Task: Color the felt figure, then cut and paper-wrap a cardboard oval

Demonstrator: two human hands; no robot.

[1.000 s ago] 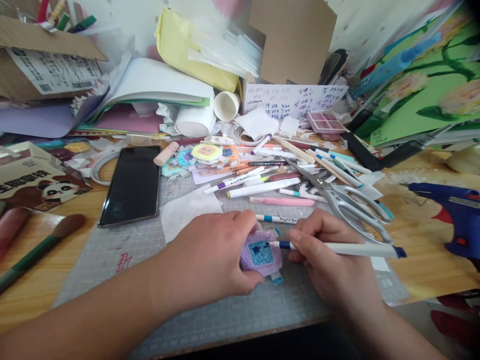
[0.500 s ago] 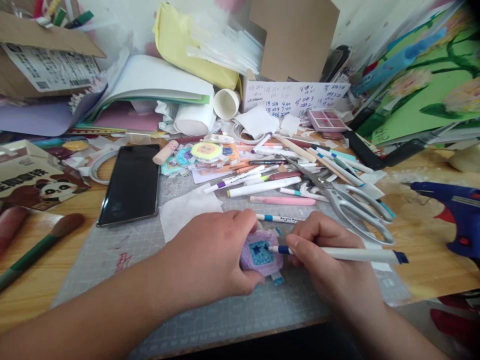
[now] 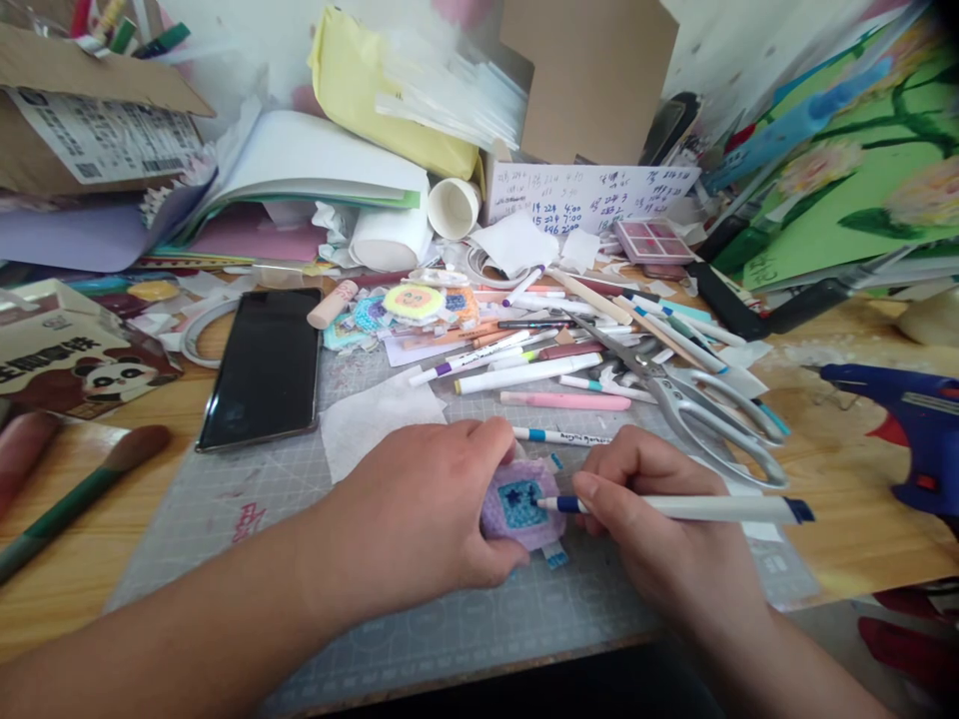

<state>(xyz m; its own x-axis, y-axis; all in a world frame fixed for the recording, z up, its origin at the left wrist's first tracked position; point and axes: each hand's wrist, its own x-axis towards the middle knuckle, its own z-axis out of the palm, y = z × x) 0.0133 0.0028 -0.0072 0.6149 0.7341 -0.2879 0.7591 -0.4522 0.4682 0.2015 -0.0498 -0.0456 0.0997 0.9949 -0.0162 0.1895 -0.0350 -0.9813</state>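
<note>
Between the thumb and fingers of my left hand [image 3: 442, 504] is a small padded purple piece [image 3: 494, 524] with a blue square in its middle and dark blue marks on that square. Short blue-patterned tabs stick out from its edge. My right hand [image 3: 651, 509] is closed around a white marker [image 3: 711, 508] with a dark blue end. The marker's tip meets the right part of the blue square. Just beyond my hands lies another marker [image 3: 561, 436] with a blue band, partly hidden by my right fingers.
Silver scissors [image 3: 674, 399] lie at the right of a pile of markers [image 3: 524, 359]. A black phone [image 3: 262, 369] and white paper [image 3: 375, 419] are left of my hands. A blue glue gun [image 3: 899, 409] stands at far right. The grey cutting mat [image 3: 225, 579] lies underneath.
The marker tip has shifted slightly down on the blue square, and the dark marks there look a little larger. My left hand and the purple piece stay in place.
</note>
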